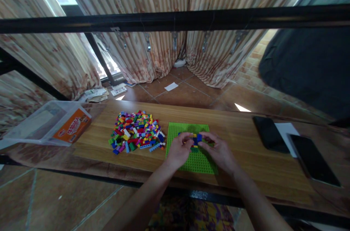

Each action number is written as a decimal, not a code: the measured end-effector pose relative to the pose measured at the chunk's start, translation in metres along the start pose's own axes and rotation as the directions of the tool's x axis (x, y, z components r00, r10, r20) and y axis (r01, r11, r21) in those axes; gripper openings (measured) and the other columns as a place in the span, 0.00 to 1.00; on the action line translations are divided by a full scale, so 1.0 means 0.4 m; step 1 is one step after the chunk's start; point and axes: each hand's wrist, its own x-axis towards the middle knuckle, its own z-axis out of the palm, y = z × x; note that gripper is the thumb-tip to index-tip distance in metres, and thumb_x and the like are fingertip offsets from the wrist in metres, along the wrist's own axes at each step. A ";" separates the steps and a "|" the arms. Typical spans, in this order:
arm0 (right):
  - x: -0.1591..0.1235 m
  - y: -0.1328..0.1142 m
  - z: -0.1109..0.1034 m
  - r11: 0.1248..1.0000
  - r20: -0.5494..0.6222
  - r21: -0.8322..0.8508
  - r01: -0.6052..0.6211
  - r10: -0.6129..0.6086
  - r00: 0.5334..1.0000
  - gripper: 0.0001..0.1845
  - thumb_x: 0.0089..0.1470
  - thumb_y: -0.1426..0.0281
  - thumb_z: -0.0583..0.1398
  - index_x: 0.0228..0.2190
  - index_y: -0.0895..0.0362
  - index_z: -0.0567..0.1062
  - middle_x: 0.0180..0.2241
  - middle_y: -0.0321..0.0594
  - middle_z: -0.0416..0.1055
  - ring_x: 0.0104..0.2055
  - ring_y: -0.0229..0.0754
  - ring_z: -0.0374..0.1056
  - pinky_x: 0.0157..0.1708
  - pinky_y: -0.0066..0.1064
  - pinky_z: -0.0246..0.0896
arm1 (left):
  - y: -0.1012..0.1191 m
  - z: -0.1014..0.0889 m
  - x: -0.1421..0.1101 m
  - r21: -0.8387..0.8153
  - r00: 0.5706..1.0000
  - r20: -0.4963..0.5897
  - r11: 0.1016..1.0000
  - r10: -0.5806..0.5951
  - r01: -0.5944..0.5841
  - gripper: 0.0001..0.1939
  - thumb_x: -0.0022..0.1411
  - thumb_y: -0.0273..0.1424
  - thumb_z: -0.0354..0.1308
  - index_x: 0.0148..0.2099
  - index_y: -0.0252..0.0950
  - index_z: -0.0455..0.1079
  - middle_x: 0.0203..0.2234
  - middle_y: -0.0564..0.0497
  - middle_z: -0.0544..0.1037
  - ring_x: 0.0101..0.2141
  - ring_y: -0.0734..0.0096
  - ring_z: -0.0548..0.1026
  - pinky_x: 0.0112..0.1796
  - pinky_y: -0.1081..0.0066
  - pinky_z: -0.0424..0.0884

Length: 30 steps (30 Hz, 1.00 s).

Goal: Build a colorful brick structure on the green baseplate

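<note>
A bright green studded baseplate [197, 167] lies on the wooden table, and both my hands are over it. Thumb and finger of my right hand [218, 149] pinch a blue toy brick [199, 138] near the plate's middle. My left hand [179, 148] is closed just left of it, fingertips close to a small group of blue and yellow bricks [195, 146]. Those fingers hide whatever they may hold. How the bricks join the plate is partly covered by my hands.
Left of the plate is a heap of multicoloured bricks [136, 130]. A clear plastic box [35, 138] with an orange label stands at the far left. Two dark phones [270, 134] and white paper [286, 129] lie on the right. A black bar [175, 21] crosses beyond the table.
</note>
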 end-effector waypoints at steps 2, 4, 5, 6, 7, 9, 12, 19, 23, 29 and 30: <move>0.010 0.015 -0.008 1.000 -0.047 -0.012 -0.021 0.020 0.999 0.18 0.52 0.59 0.62 0.44 0.52 0.76 0.42 0.41 0.74 0.41 0.43 0.69 0.44 0.38 0.66 | -0.012 -0.028 -0.009 0.101 0.995 -0.068 0.993 0.069 -0.062 0.12 0.60 0.29 0.54 0.45 0.35 0.73 0.33 0.49 0.78 0.30 0.71 0.74 0.32 0.72 0.70; 0.010 0.023 -0.010 0.998 -0.065 -0.023 -0.050 0.049 0.997 0.19 0.52 0.58 0.61 0.44 0.52 0.76 0.41 0.41 0.74 0.40 0.43 0.70 0.42 0.39 0.67 | -0.025 -0.068 -0.031 0.178 0.983 -0.139 0.980 0.118 -0.092 0.12 0.60 0.30 0.54 0.45 0.36 0.73 0.35 0.49 0.79 0.34 0.69 0.75 0.36 0.70 0.71; 0.006 0.022 -0.007 0.998 -0.065 -0.026 -0.061 0.060 0.996 0.20 0.52 0.58 0.61 0.44 0.53 0.76 0.41 0.42 0.74 0.40 0.44 0.70 0.42 0.39 0.67 | -0.032 -0.089 -0.047 0.207 0.978 -0.164 0.974 0.129 -0.093 0.12 0.60 0.30 0.54 0.45 0.36 0.73 0.35 0.49 0.79 0.35 0.68 0.76 0.38 0.70 0.72; 0.000 0.019 -0.002 0.997 -0.061 -0.029 -0.068 0.066 0.996 0.20 0.52 0.57 0.61 0.45 0.53 0.76 0.40 0.42 0.74 0.39 0.44 0.70 0.41 0.39 0.68 | -0.039 -0.110 -0.065 0.229 0.972 -0.190 0.969 0.137 -0.092 0.11 0.60 0.30 0.54 0.45 0.36 0.73 0.35 0.49 0.79 0.35 0.68 0.76 0.39 0.70 0.72; -0.008 0.012 0.007 0.997 -0.054 -0.032 -0.068 0.066 0.996 0.20 0.52 0.57 0.61 0.45 0.53 0.76 0.39 0.42 0.75 0.38 0.44 0.70 0.40 0.39 0.68 | -0.045 -0.131 -0.085 0.248 0.967 -0.210 0.964 0.147 -0.093 0.11 0.61 0.30 0.54 0.45 0.36 0.73 0.34 0.49 0.79 0.35 0.68 0.76 0.39 0.70 0.72; -0.025 -0.010 0.035 0.998 -0.029 -0.041 -0.047 0.046 0.999 0.19 0.53 0.58 0.61 0.45 0.52 0.76 0.38 0.41 0.75 0.37 0.43 0.71 0.40 0.38 0.68 | -0.056 -0.165 -0.128 0.293 0.960 -0.220 0.950 0.175 -0.106 0.11 0.61 0.29 0.53 0.45 0.36 0.73 0.36 0.49 0.80 0.37 0.68 0.77 0.40 0.69 0.72; -0.043 -0.057 0.097 0.997 0.031 -0.067 0.032 -0.030 0.999 0.16 0.54 0.62 0.61 0.45 0.52 0.75 0.38 0.40 0.75 0.38 0.43 0.70 0.41 0.37 0.67 | -0.070 -0.201 -0.184 0.383 0.953 -0.220 0.917 0.209 -0.113 0.11 0.62 0.28 0.52 0.45 0.38 0.73 0.38 0.49 0.80 0.39 0.68 0.77 0.41 0.69 0.72; -0.018 -0.150 0.253 0.952 0.200 -0.214 0.221 -0.178 0.963 0.13 0.55 0.71 0.59 0.44 0.54 0.74 0.36 0.40 0.75 0.40 0.45 0.69 0.43 0.39 0.64 | -0.096 -0.274 -0.224 0.499 0.910 -0.332 0.865 0.248 -0.053 0.11 0.62 0.27 0.52 0.46 0.38 0.72 0.35 0.49 0.79 0.36 0.68 0.76 0.40 0.69 0.72; -0.005 -0.163 0.306 0.925 0.241 -0.266 0.271 -0.209 0.948 0.14 0.54 0.73 0.58 0.43 0.53 0.74 0.36 0.40 0.75 0.41 0.46 0.69 0.44 0.40 0.64 | -0.102 -0.311 -0.223 0.535 0.892 -0.352 0.843 0.284 -0.058 0.11 0.62 0.26 0.52 0.45 0.37 0.71 0.36 0.49 0.78 0.37 0.67 0.76 0.41 0.67 0.72; -0.020 -0.150 0.348 0.903 0.236 -0.238 0.358 -0.303 0.923 0.20 0.55 0.74 0.57 0.49 0.52 0.70 0.36 0.41 0.74 0.39 0.47 0.70 0.43 0.42 0.65 | -0.112 -0.317 -0.226 0.546 0.884 -0.358 0.835 0.300 -0.063 0.13 0.60 0.24 0.53 0.47 0.37 0.70 0.38 0.48 0.77 0.39 0.67 0.76 0.42 0.67 0.73; -0.022 -0.147 0.353 0.897 0.231 -0.238 0.374 -0.321 0.918 0.21 0.55 0.75 0.57 0.51 0.52 0.69 0.36 0.41 0.74 0.39 0.47 0.70 0.43 0.43 0.66 | -0.114 -0.315 -0.226 0.550 0.887 -0.353 0.833 0.297 -0.060 0.14 0.60 0.23 0.53 0.48 0.38 0.70 0.39 0.48 0.77 0.40 0.66 0.76 0.42 0.67 0.73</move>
